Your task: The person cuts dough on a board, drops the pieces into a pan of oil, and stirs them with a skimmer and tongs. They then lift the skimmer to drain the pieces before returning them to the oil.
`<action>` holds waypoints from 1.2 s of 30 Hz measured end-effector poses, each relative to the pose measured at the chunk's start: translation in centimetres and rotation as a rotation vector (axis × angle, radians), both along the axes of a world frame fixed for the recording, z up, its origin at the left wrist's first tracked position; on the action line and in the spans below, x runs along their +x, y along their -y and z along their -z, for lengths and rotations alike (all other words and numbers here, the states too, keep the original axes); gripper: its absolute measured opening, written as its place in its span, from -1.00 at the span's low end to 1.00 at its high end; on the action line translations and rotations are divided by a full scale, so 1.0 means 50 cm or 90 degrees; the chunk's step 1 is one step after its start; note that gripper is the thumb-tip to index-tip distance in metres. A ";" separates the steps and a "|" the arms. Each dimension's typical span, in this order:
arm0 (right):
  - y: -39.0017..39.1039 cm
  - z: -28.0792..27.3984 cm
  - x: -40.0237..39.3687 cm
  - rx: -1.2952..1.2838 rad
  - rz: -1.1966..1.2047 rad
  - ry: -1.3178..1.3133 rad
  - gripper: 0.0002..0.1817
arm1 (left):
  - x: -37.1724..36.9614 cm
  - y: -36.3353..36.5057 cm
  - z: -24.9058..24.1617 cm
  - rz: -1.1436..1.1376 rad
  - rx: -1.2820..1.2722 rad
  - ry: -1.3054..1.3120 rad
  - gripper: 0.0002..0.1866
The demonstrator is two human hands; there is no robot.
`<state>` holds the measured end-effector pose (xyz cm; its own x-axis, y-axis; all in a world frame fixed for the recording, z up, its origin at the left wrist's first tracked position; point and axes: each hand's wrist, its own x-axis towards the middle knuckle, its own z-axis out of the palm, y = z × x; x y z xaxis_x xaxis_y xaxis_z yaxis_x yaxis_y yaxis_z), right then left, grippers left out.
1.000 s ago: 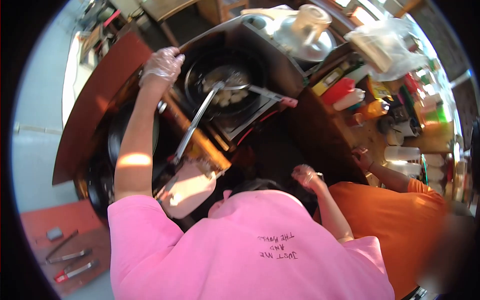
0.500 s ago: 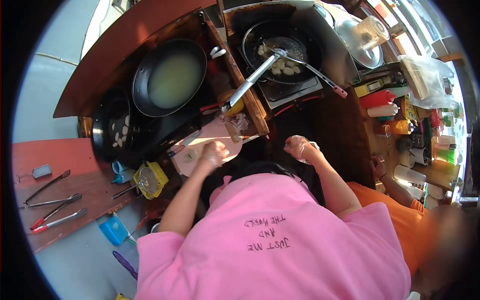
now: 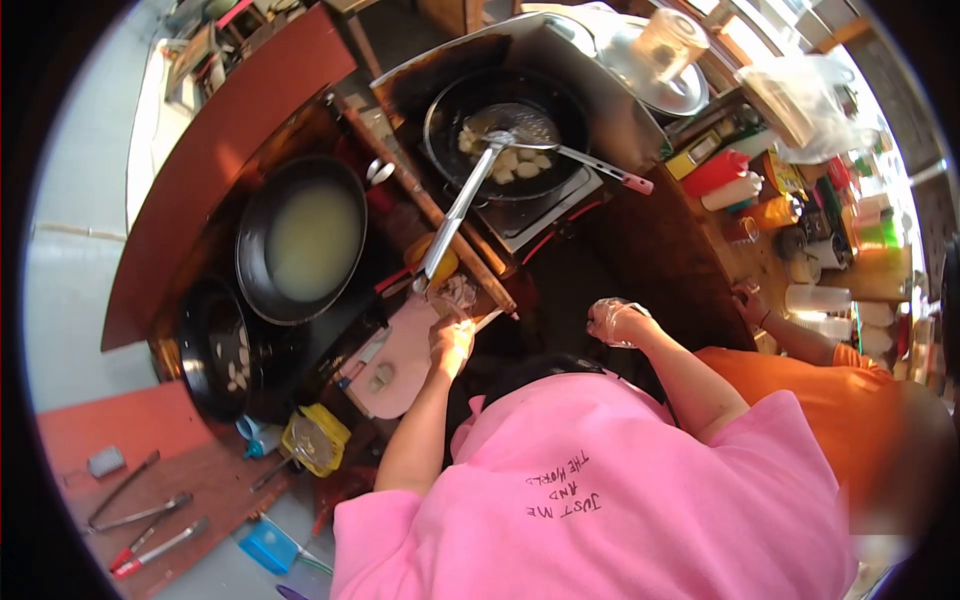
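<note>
My left hand (image 3: 452,342), in bright sun, reaches over the right edge of a pink cutting board (image 3: 405,355), its fingers stretched forward toward a small heap of pale shredded food (image 3: 458,291). A knife (image 3: 372,346) and a small pale piece (image 3: 381,377) lie on the board. In a clear plastic glove, my right hand (image 3: 615,323) is held in front of my body with the fingers curled in; what they hold, if anything, is hidden. Beyond it a wok (image 3: 560,100) contains pale food pieces (image 3: 522,162), with metal tongs (image 3: 465,205) and a pink-tipped utensil (image 3: 605,168) resting across it.
A pan of cloudy liquid (image 3: 315,240) and a darker pan with pale slices (image 3: 235,365) stand at left. Tongs (image 3: 160,548) lie on the red counter (image 3: 150,430). A strainer (image 3: 315,445) sits over a yellow container. Sauce bottles (image 3: 720,178) and a person in orange (image 3: 800,395) are at right.
My view has turned and shifted. My left hand has moved from over the middle of the board to its right edge, by the heap. My right hand stays curled before my body.
</note>
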<state>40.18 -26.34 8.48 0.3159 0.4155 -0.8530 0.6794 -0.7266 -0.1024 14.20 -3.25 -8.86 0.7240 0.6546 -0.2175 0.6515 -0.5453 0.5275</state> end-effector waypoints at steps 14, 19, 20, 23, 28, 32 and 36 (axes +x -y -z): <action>0.175 0.075 0.163 0.123 0.205 0.004 -0.66 | 0.275 -0.119 -0.811 -0.029 -0.129 0.069 -0.83; 0.218 0.079 0.151 0.177 0.264 0.021 -0.63 | 0.661 -0.257 -0.659 0.224 0.227 0.052 -0.61; 0.231 0.081 0.145 0.201 0.264 0.029 -0.63 | 0.726 -0.283 -0.610 0.254 0.293 0.005 -0.63; 0.253 0.085 0.134 0.164 0.281 0.000 -0.62 | 0.848 -0.292 -0.533 0.195 0.246 -0.113 -0.79; 0.275 0.114 0.108 0.192 0.335 0.003 -0.59 | 0.878 -0.297 -0.511 0.177 0.267 -0.103 -0.86; 0.238 0.119 0.102 0.174 0.272 0.026 -0.55 | 0.728 -0.298 -0.664 0.398 0.482 0.067 -0.69; 0.158 0.105 0.064 0.268 0.303 0.007 -0.64 | 0.345 -0.249 -0.863 0.205 0.302 0.365 -0.64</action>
